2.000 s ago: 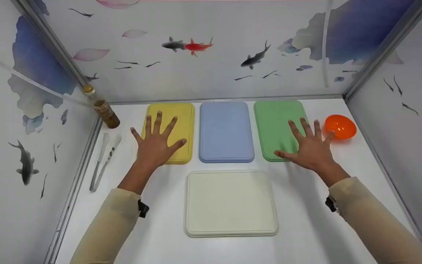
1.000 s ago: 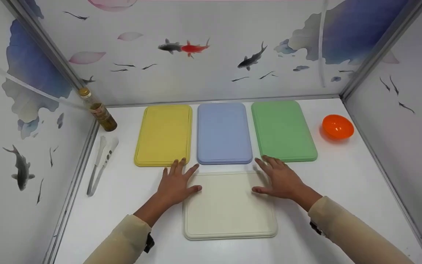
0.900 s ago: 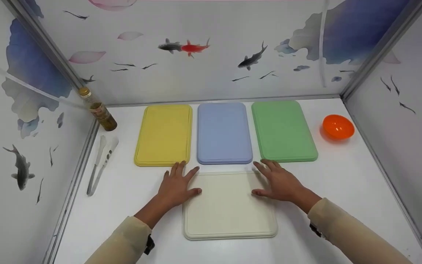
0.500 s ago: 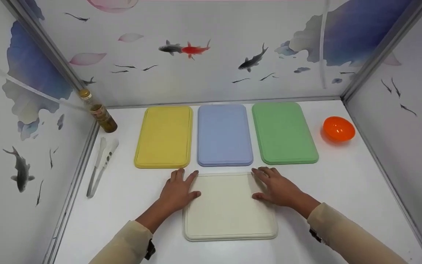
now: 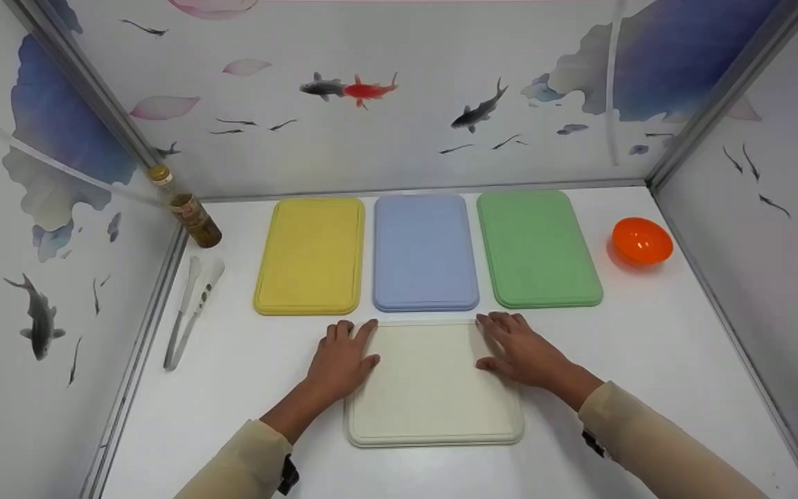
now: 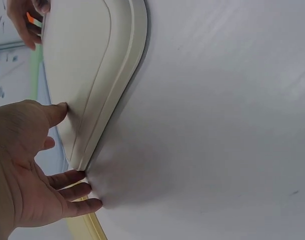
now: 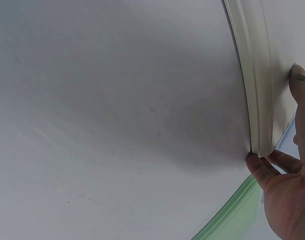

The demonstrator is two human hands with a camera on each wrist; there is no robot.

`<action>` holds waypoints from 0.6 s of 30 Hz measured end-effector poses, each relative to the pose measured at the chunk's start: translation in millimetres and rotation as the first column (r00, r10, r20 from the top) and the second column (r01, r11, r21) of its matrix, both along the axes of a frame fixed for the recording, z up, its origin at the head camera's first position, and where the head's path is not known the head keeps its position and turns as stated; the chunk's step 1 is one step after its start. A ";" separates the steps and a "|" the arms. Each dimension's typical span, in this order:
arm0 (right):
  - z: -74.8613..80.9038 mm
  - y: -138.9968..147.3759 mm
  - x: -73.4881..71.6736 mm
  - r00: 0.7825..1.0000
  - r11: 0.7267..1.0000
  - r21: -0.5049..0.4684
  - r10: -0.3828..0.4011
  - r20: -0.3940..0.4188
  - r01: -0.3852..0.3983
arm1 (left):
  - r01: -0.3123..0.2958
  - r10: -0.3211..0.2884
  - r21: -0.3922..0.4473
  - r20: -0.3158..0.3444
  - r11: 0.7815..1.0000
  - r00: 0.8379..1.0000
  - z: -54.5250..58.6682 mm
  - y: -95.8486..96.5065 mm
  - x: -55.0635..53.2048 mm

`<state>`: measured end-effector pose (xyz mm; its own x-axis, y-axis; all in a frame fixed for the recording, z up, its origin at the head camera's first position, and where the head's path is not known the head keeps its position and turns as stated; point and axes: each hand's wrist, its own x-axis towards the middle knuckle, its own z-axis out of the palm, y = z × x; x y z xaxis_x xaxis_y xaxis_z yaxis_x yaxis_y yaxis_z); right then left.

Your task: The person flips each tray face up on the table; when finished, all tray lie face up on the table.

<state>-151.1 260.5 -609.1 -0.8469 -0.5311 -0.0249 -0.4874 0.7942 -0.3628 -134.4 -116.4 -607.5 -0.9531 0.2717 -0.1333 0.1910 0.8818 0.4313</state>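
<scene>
A cream cutting board (image 5: 433,388) lies flat on the white table, nearest the person. At its far left corner my left hand (image 5: 340,364) grips the edge, thumb on the top face and fingers around the corner. The left wrist view shows that hand's fingertips (image 6: 95,203) down by the table. My right hand (image 5: 527,353) holds the far right corner likewise; in the right wrist view its thumb (image 7: 298,80) rests on the board and the fingers bend round the corner. Beyond stand yellow (image 5: 309,256), blue (image 5: 425,253) and green (image 5: 539,249) boards in a row.
An orange bowl (image 5: 641,241) sits at the far right. On the left are tongs (image 5: 191,315) and a bottle of brown liquid (image 5: 194,218) near the wall. Printed panels (image 5: 399,152) enclose the table on three sides.
Both hands have come back from over the yellow and green boards to the cream board's far corners and closed on them. The cream board has shifted very slightly away from the person.
</scene>
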 end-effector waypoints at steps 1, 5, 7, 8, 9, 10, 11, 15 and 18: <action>-0.2 -0.1 0.0 1.000 1.000 -0.007 -0.006 0.005 0.006 | -0.018 0.018 0.025 0.006 1.000 1.000 0.2 1.0 0.6; -0.9 -0.6 0.5 0.998 0.998 -0.026 -0.049 0.042 0.050 | -0.087 0.083 0.140 0.034 0.986 0.996 -1.0 4.2 4.2; -1.1 -1.2 1.0 0.996 0.997 -0.033 -0.065 0.056 0.067 | -0.107 0.103 0.184 0.030 0.977 0.994 -2.5 5.2 6.1; -1.2 -1.6 1.4 0.996 0.997 -0.037 -0.070 0.060 0.072 | -0.116 0.113 0.207 0.027 0.971 0.993 -3.4 5.4 7.1; -1.3 -2.0 1.6 0.996 0.997 -0.039 -0.071 0.059 0.074 | -0.124 0.122 0.228 0.025 0.966 0.992 -4.1 5.8 8.0; -1.4 -2.3 1.7 0.996 0.996 -0.044 -0.073 0.057 0.075 | -0.131 0.130 0.249 0.021 0.960 0.991 -4.8 6.0 8.5; -1.5 -2.6 1.7 0.996 0.996 -0.048 -0.073 0.053 0.076 | -0.139 0.139 0.267 0.021 0.954 0.990 -5.3 6.2 8.9; -2.3 -3.4 1.4 0.997 0.996 -0.060 -0.070 0.037 0.073 | -0.162 0.157 0.327 0.040 0.931 0.987 -6.5 7.0 9.6; -3.6 -3.7 1.3 0.998 0.996 -0.066 -0.062 0.030 0.064 | -0.176 0.165 0.358 0.059 0.917 0.984 -5.9 7.6 10.6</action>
<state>-149.8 256.8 -612.7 -0.8783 -0.4778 -0.0153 -0.4257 0.7964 -0.4295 -123.9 -108.8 -613.4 -0.9866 0.1400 -0.0835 0.0353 0.6837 0.7289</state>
